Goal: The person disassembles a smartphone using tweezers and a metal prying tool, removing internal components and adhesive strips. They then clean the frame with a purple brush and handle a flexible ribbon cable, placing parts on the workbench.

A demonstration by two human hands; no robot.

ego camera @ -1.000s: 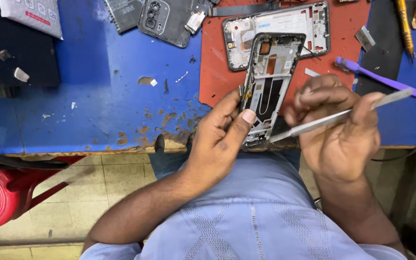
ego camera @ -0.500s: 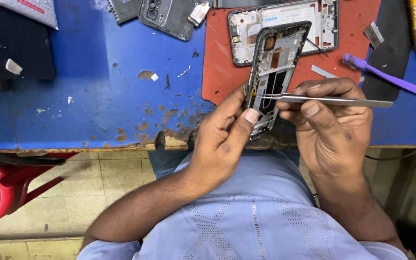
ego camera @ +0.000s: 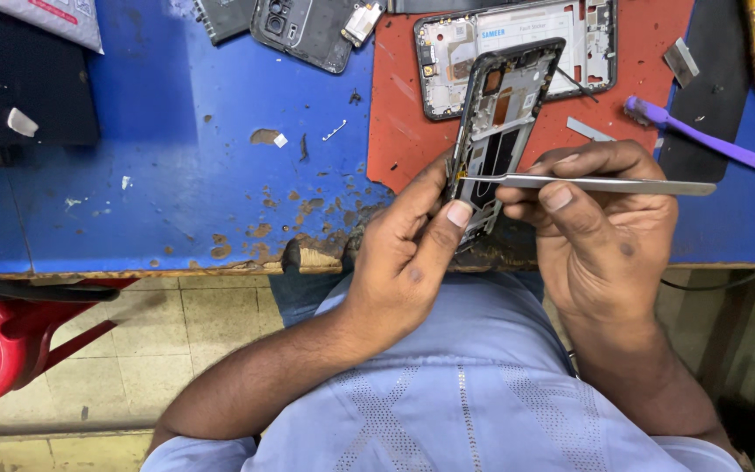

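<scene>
Your tweezers (ego camera: pixel 587 183) have swung level, tip now at the phone frame's (ego camera: pixel 500 114) left edge; right hand (ego camera: pixel 605 236) fingers pinch them, left hand (ego camera: pixel 412 253) fingers grip the frame.

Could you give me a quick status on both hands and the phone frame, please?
Left hand shut on phone frame, held tilted above the bench edge. Right hand shut on tweezers, tips at the frame's left edge. Nothing in the way.
</scene>
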